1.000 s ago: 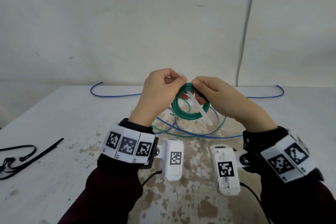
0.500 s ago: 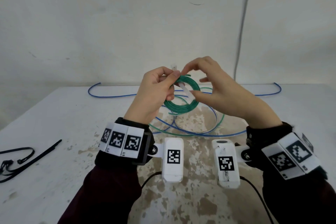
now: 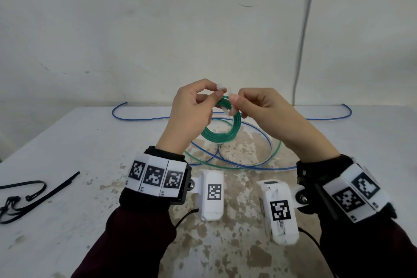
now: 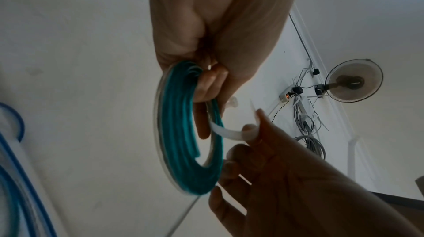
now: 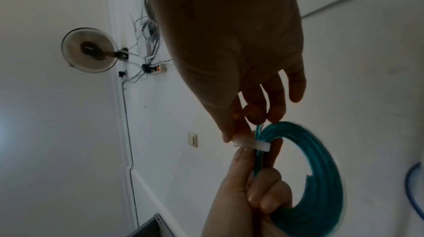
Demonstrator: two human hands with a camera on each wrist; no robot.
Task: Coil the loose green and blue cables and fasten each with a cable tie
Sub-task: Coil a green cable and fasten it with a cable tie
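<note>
A small green cable coil [image 3: 225, 136] hangs above the table in my left hand [image 3: 217, 93], which grips its top between thumb and fingers. A white cable tie [image 3: 227, 111] loops around the coil's strands there. My right hand [image 3: 235, 100] pinches the tie's strap close against the left fingertips. The left wrist view shows the coil [image 4: 181, 132] with the tie [image 4: 229, 133] curving from it into the right fingers. From the right wrist, the tie [image 5: 254, 143] crosses the coil [image 5: 321, 177]. The blue cable [image 3: 248, 160] lies loose on the table beneath.
Loose turns of green cable [image 3: 203, 162] trail on the white, stained table [image 3: 79, 142] under the hands. Black cable ties [image 3: 33, 192] lie at the left edge. A wall rises just behind the table, with a thin cord [image 3: 304, 29] running down it.
The right hand came back from over the coil and now pinches the tie beside the left fingertips. The tie's tail, which hung down a second ago, is bent around the coil.
</note>
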